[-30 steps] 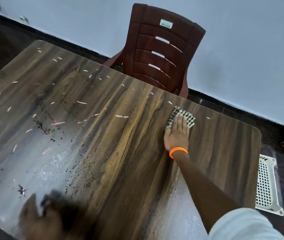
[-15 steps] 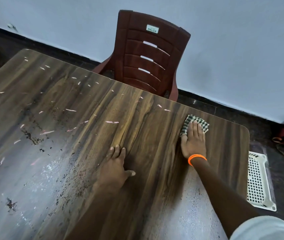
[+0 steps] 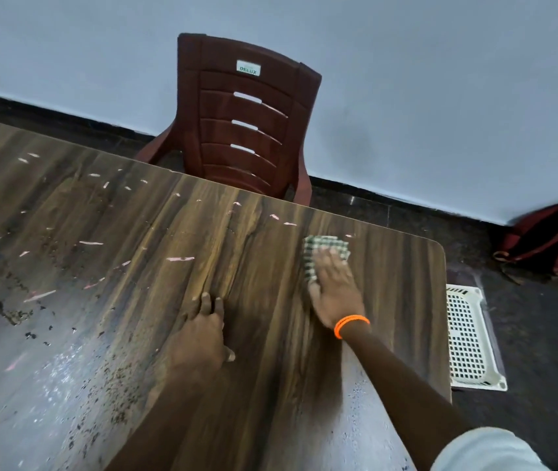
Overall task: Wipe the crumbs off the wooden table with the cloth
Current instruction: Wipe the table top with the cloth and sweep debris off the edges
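A green-and-white checked cloth [image 3: 315,251] lies near the far right of the wooden table [image 3: 264,385]. My right hand [image 3: 335,292], with an orange band at the wrist, presses flat on the cloth and covers its near half. My left hand [image 3: 199,338] rests palm down on the table's middle, holding nothing. Pale pink scraps [image 3: 180,258] and dark crumbs [image 3: 9,309] are scattered over the left half of the table. A few pink scraps [image 3: 274,217] lie along the far edge just beyond the cloth.
A dark red plastic chair [image 3: 247,120] stands against the table's far edge, by the wall. A white perforated tray [image 3: 468,338] lies on the dark floor right of the table. A red bag [image 3: 546,237] sits on the floor at the far right.
My left hand came up from the near left edge and settled flat on the table's middle. My right hand with the cloth slid right along the far edge, then shifted a little back left.
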